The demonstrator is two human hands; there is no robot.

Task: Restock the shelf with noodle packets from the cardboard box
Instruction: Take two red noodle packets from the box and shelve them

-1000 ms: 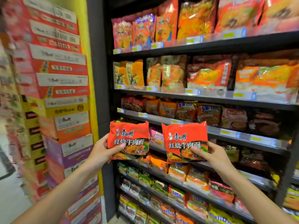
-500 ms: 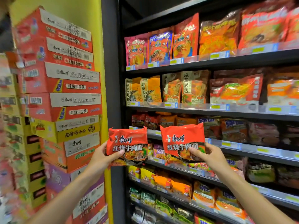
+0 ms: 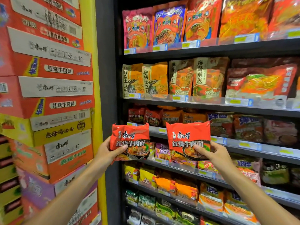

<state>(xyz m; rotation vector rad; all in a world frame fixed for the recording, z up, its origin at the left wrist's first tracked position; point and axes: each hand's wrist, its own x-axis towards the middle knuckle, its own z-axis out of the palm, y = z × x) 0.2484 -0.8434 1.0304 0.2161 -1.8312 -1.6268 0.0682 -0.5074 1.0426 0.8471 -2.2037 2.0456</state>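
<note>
Since the earlier frame, both packets were carried slightly rightward and closer to the shelving, held at about the same height. A red noodle packet (image 3: 130,141) was gripped by the left hand (image 3: 106,154), its fingers curled round the lower left edge with the thumb laid across the front. A second red noodle packet (image 3: 189,141) was gripped by the right hand (image 3: 214,154) at its lower right corner, thumb on the front. Both packets were held upright, side by side and apart, in front of the third shelf (image 3: 243,143), beside similar red packs (image 3: 146,115) that were possibly the same brand, though blurred. Stacked cardboard boxes (image 3: 48,98) were seen at the left.
</note>
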